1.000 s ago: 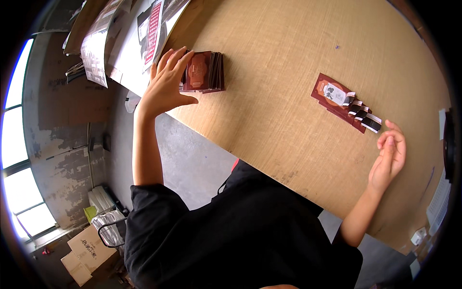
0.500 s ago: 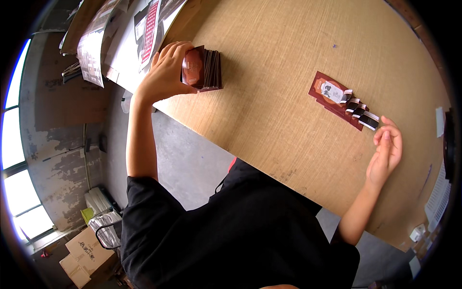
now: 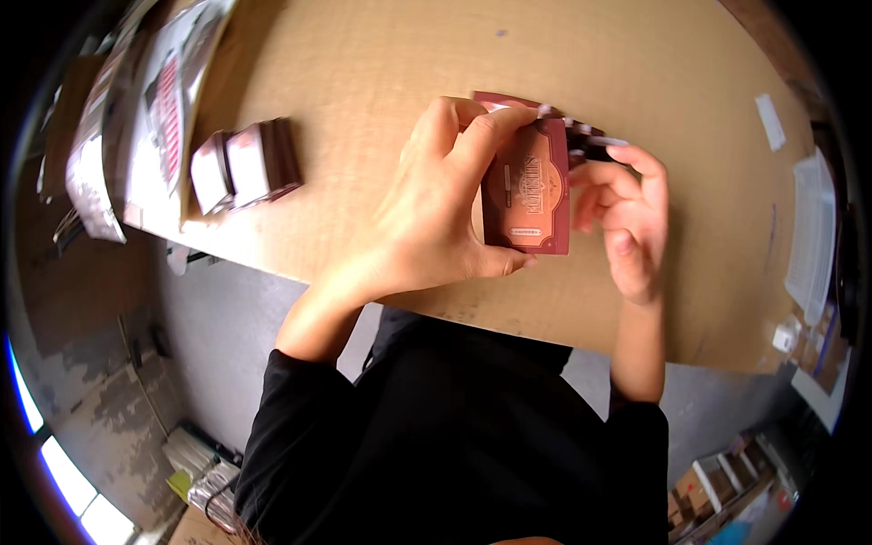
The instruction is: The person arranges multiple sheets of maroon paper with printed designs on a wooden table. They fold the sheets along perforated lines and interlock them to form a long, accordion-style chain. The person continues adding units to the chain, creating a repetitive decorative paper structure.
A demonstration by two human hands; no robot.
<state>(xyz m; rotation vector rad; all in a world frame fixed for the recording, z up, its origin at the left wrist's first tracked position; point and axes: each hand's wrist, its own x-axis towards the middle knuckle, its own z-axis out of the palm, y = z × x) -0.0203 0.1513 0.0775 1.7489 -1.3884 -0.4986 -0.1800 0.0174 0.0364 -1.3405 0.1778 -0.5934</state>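
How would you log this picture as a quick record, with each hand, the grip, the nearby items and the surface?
Left hand: holding a reddish-brown card; any cards beneath it cannot be counted
Grip: thumb at the card's near edge, fingers at its far edge
Right hand: loosely curled beside the card; contact unclear
Partly hidden: other reddish cards with dark strips
To the left: stacked cards, blurred
Surface: light wooden table

The tan surface (image 3: 363, 64) carries stacked red-brown rectangular cards (image 3: 259, 163) at left and partly hidden dark-red cards (image 3: 509, 97) farther right.
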